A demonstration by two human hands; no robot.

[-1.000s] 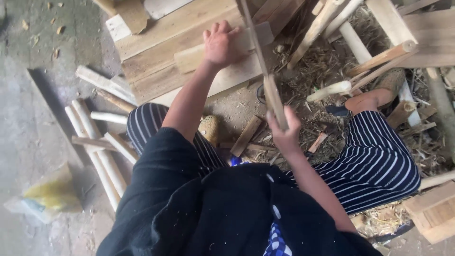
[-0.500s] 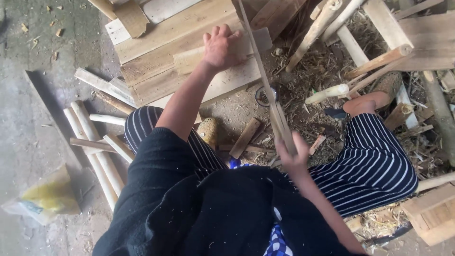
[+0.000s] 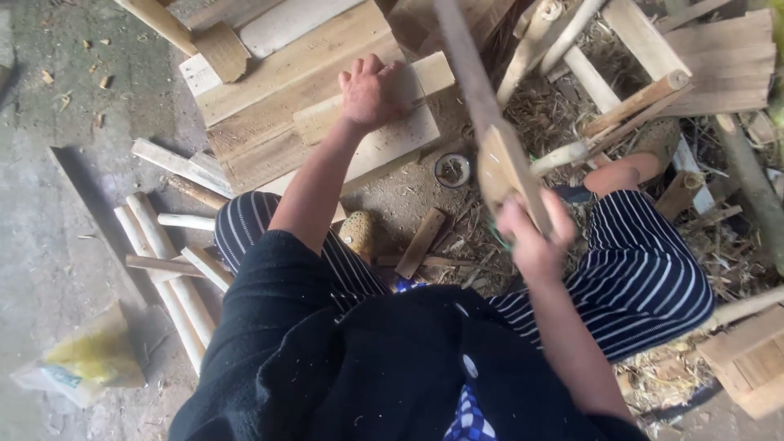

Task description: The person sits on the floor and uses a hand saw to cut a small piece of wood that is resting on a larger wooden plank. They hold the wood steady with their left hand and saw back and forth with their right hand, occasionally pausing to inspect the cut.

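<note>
1. Left hand [image 3: 374,91] lies flat, fingers spread, pressing a small wood block [image 3: 367,114] onto the plank stack [image 3: 278,106]; not gripping, just pinning it so it won't shift.
2. Right hand [image 3: 535,241] is clenched round the lower end of a long blade tool [image 3: 490,131], which slants up toward the top of frame. Tool is blurred, so its exact type is unclear.
3. Tool is raised off the wood, well apart from the block, to the right of the left hand.
4. Person squats in striped trousers, knees wide, work set between them within both arms' reach.
5. Round tin [image 3: 452,170] sits on the ground just beside the planks.
6. Peeled sticks [image 3: 163,245] lie in a pile left of the knee; more sticks and shavings at right.
7. Yellow bag [image 3: 82,359] at lower left, well apart.
</note>
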